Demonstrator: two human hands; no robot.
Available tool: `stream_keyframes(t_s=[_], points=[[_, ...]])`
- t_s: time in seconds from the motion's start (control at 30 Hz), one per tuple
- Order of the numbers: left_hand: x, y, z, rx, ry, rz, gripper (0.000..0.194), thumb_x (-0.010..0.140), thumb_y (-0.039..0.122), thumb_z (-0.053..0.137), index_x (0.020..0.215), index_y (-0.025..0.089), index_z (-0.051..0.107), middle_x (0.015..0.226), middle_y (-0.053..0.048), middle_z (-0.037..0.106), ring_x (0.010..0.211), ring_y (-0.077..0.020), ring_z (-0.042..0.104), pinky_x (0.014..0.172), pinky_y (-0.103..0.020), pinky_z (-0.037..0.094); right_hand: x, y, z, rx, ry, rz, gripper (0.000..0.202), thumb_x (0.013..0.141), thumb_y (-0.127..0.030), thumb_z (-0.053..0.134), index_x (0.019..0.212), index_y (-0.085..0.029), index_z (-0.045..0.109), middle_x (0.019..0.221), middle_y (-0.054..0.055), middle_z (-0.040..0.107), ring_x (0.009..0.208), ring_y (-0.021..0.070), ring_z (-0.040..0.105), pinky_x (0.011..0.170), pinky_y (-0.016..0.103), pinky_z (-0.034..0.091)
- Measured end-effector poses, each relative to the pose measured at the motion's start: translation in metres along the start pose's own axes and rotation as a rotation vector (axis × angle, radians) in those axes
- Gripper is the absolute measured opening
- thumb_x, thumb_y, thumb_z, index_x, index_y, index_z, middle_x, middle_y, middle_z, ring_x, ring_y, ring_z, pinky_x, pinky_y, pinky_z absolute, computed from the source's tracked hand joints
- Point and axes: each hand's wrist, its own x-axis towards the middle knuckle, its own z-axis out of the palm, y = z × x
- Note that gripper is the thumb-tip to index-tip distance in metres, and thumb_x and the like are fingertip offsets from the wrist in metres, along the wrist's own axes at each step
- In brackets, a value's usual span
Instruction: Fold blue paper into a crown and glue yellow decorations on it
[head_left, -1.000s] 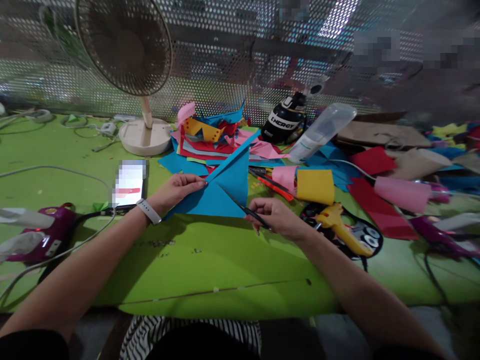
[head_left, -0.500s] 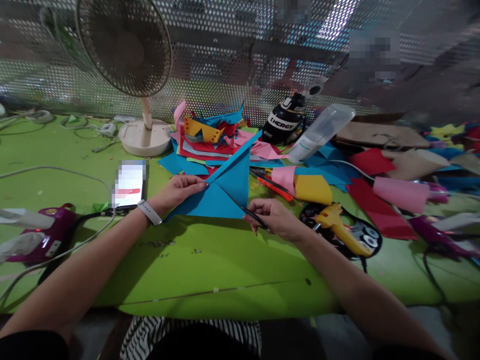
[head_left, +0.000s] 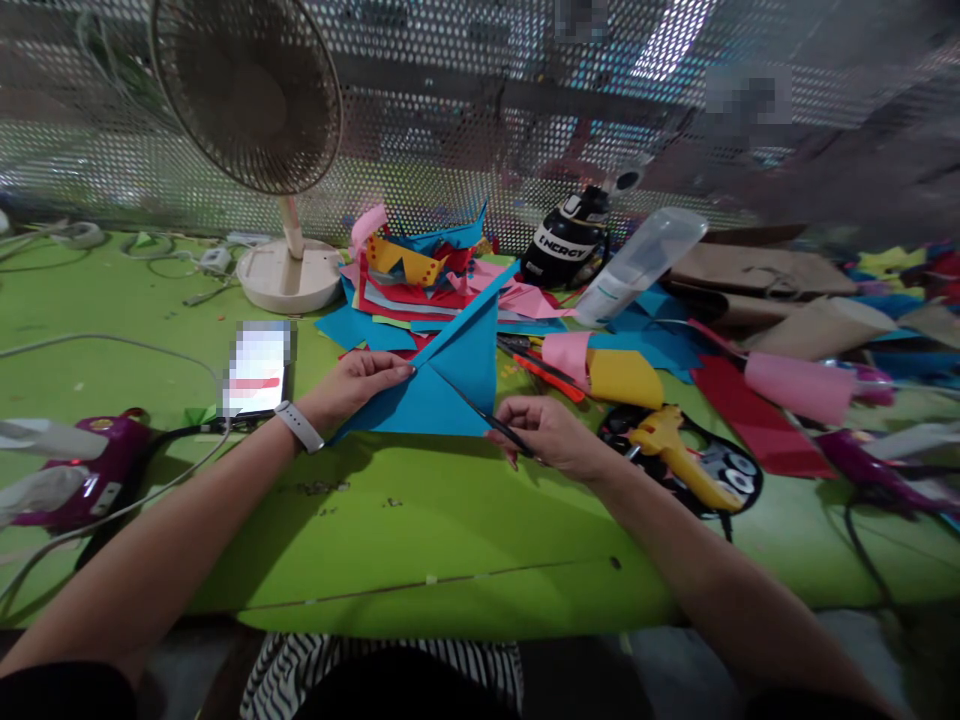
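A sheet of blue paper [head_left: 465, 375] is held up over the green table, with a folded strip along its upper slanting edge. My left hand [head_left: 375, 375] pinches the sheet at its left side, thumb on top. In my right hand [head_left: 544, 430] is a pair of dark-handled scissors [head_left: 511, 436], fingers closed round the handle. One thin blade lies across the face of the paper, pointing up and left towards my left thumb. Whether the other blade is beneath the sheet is hidden.
Behind the sheet lie coloured paper pieces and a yellow paper crown [head_left: 405, 262]. A fan [head_left: 291, 275] and a phone [head_left: 259, 368] stand left. On the right are a yellow glue gun [head_left: 686, 465], orange-handled scissors [head_left: 555, 378], a black bottle [head_left: 566, 243] and pink paper [head_left: 799, 385].
Both hands, the blue paper and the scissors look almost unmoved. At the right, a red paper piece behind the pink roll has mostly gone from sight, showing tan paper there.
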Motion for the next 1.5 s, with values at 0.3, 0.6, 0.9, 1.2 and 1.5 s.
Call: stream_keyframes(t_s=[0.3, 0.6, 0.9, 1.2, 1.5], points=[[0.0001, 0.0004, 0.001, -0.03, 0.002, -0.004, 0.037, 0.07, 0.049, 0.08, 0.082, 0.016, 0.072, 0.071, 0.0, 0.062, 0.062, -0.0088, 0.05, 0.056, -0.021, 0.039, -0.0001, -0.0016, 0.001, 0.011, 0.016, 0.008, 0.048, 0.051, -0.052, 0.088, 0.06, -0.019, 0.054, 0.046, -0.005, 0.055, 0.04, 0.0069, 0.047, 0.039, 0.02, 0.037], [0.0, 0.0002, 0.0014, -0.032, 0.007, 0.005, 0.034, 0.07, 0.047, 0.08, 0.081, 0.016, 0.071, 0.072, 0.001, 0.063, 0.063, -0.0082, 0.051, 0.057, -0.021, 0.039, 0.001, 0.0043, -0.0038, -0.033, -0.011, 0.063, 0.047, 0.056, -0.054, 0.085, 0.065, -0.017, 0.057, 0.049, 0.0, 0.062, 0.034, 0.0041, 0.038, 0.033, 0.018, 0.022], [-0.0005, 0.0029, 0.0025, -0.043, 0.03, -0.028, 0.036, 0.066, 0.047, 0.082, 0.079, 0.015, 0.071, 0.069, 0.001, 0.061, 0.059, -0.008, 0.049, 0.054, -0.02, 0.038, 0.0003, 0.0012, -0.0027, -0.027, -0.014, 0.055, 0.05, 0.055, -0.058, 0.084, 0.063, -0.017, 0.056, 0.048, -0.001, 0.062, 0.034, 0.0035, 0.037, 0.033, 0.018, 0.022], [-0.0004, 0.0037, 0.0031, -0.048, 0.04, -0.025, 0.033, 0.068, 0.044, 0.081, 0.08, 0.016, 0.07, 0.07, 0.001, 0.062, 0.06, -0.0081, 0.049, 0.055, -0.02, 0.039, 0.0006, 0.0013, -0.0029, -0.03, -0.011, 0.057, 0.048, 0.056, -0.056, 0.084, 0.064, -0.018, 0.056, 0.048, -0.002, 0.061, 0.034, 0.0046, 0.04, 0.033, 0.019, 0.022], [-0.0005, 0.0032, 0.0035, -0.062, 0.015, -0.013, 0.038, 0.065, 0.049, 0.083, 0.078, 0.015, 0.07, 0.068, 0.002, 0.06, 0.058, -0.0073, 0.047, 0.054, -0.02, 0.036, -0.0004, -0.0025, -0.0004, -0.01, -0.006, 0.032, 0.046, 0.056, -0.053, 0.085, 0.062, -0.018, 0.055, 0.048, -0.003, 0.058, 0.037, 0.0056, 0.043, 0.034, 0.02, 0.027]])
